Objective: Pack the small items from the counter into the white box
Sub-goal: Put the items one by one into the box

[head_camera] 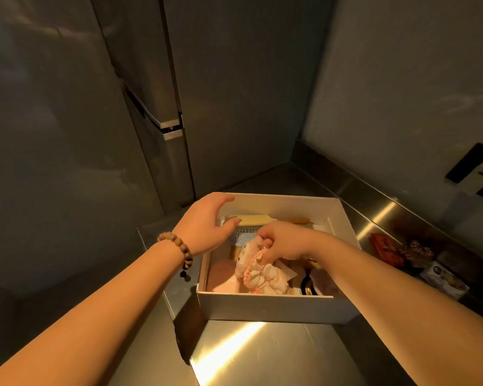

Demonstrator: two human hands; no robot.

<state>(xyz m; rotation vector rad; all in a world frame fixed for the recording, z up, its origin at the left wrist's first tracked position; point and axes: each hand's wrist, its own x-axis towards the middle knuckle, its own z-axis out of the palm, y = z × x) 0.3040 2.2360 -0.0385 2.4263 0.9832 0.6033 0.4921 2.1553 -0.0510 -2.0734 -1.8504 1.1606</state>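
The white box stands open on the steel counter, with several small items inside. My right hand is inside the box, shut on a pale pink and white doll-like soft toy that rests among the contents. My left hand grips the box's far left corner, thumb inside the wall. A beaded bracelet is on that wrist. A silver mesh pouch and yellow cards lie at the box's back. A black ring-shaped item sits at its front right.
To the right of the box lie a red packet, a dark patterned item and a small printed box. A tall steel refrigerator rises behind left. The wall carries a black and white socket panel.
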